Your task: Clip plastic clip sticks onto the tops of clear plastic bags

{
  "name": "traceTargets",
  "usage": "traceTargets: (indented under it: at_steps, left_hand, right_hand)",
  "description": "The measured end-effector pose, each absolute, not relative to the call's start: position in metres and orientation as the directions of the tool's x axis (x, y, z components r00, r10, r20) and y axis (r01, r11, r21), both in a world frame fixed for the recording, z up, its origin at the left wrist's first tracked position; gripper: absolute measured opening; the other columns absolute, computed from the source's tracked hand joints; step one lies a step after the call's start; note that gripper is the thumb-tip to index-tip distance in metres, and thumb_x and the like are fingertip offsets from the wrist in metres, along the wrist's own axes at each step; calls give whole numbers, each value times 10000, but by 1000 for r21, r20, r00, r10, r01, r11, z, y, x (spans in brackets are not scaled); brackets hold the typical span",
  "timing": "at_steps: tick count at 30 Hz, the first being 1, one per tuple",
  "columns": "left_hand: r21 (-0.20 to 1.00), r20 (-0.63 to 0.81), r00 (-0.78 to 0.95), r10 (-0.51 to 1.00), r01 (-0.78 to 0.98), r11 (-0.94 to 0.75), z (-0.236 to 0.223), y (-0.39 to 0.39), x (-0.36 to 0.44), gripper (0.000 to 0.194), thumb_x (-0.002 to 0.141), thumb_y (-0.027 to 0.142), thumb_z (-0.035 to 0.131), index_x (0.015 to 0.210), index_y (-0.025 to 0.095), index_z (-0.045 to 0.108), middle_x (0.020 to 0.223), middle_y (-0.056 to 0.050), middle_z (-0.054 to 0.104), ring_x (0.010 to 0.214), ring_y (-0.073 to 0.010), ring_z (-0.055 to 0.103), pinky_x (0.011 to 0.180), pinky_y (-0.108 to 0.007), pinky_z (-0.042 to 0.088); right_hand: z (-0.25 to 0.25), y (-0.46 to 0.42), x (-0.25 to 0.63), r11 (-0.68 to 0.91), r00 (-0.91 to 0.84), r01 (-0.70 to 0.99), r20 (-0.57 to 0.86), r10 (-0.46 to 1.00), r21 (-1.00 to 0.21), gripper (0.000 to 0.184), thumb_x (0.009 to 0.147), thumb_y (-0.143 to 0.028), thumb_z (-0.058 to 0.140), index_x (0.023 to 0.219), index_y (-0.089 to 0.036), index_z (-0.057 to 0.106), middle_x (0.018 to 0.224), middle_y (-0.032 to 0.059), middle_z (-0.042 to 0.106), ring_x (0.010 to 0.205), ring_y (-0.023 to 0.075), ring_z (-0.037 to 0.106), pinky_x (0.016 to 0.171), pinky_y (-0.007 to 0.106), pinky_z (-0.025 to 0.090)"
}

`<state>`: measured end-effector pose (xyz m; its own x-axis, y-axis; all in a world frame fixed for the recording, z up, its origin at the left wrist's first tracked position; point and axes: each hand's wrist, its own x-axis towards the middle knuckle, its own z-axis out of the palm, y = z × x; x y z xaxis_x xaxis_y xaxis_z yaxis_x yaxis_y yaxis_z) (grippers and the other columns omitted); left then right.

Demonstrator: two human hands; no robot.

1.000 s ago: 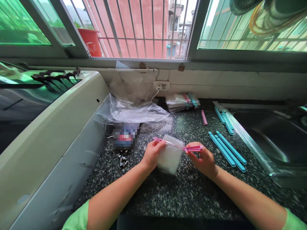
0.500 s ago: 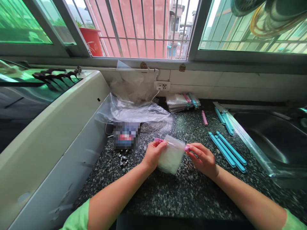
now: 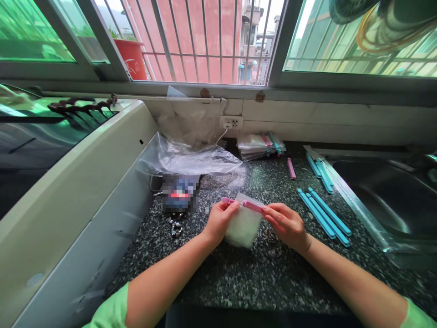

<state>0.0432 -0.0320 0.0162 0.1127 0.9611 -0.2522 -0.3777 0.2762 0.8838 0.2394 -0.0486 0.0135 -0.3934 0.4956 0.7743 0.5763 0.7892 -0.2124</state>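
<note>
A small clear plastic bag (image 3: 241,228) with pale contents is held up above the dark counter. My left hand (image 3: 219,221) is closed on its upper left side, with the thumb pressed near one end of a pink bag clip (image 3: 253,207). That clip lies across the bag below its top edge. At the other end of the clip, my right hand (image 3: 287,225) is closed, its thumb and fingertips pinching it. Part of the clip hides behind my left thumb. To the right, several blue bag clips (image 3: 322,214) rest on the counter. Farther back is another pink clip (image 3: 291,168).
A stack of filled bags (image 3: 257,146) sits by the wall under a socket (image 3: 232,122). Crumpled plastic sheeting (image 3: 194,159) and a blurred package (image 3: 179,193) lie at left, near a beaded string (image 3: 176,228). A sink (image 3: 385,196) borders the right, a stove (image 3: 102,150) the left.
The pink clip now lies across the bag's upper part, where half a second ago only its ends showed at my hands. My right hand has shifted slightly left.
</note>
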Motion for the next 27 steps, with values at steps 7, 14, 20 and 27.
traceTargets:
  at_steps: [7, 14, 20, 27]
  left_hand:
    - [935, -185, 110, 977, -286, 209, 19, -33, 42, 341, 505, 419, 739, 631, 118, 642, 551, 6, 576, 501, -83, 434, 503, -203, 339]
    - [958, -138, 164, 977, -230, 174, 20, -32, 42, 329, 537, 418, 726, 672, 122, 676, 623, -33, 629, 558, -121, 489, 542, -225, 360]
    - [964, -117, 196, 974, -213, 159, 22, -32, 40, 299, 554, 396, 714, 675, 129, 659, 650, -32, 637, 601, -133, 509, 587, -233, 381]
    - [981, -50, 162, 986, -179, 79, 30, -29, 36, 320, 569, 435, 699, 657, 138, 623, 620, -4, 589, 608, -121, 486, 587, -221, 380]
  right_hand:
    - [13, -46, 237, 755, -399, 620, 743, 537, -214, 389, 836, -117, 513, 1200, -250, 550, 855, 58, 606, 742, 123, 599, 634, 235, 542]
    - [11, -46, 238, 747, -397, 621, 725, 562, -239, 402, 840, -118, 504, 1211, -265, 543, 863, 54, 594, 742, 122, 596, 638, 233, 543]
    - [13, -45, 239, 726, -408, 660, 721, 561, -192, 383, 828, -116, 519, 1176, -266, 575, 841, 52, 614, 732, 124, 593, 629, 237, 529]
    - [17, -46, 239, 656, -424, 752, 714, 557, -66, 311, 819, -128, 530, 1083, -251, 639, 796, 49, 646, 684, 118, 583, 608, 229, 491]
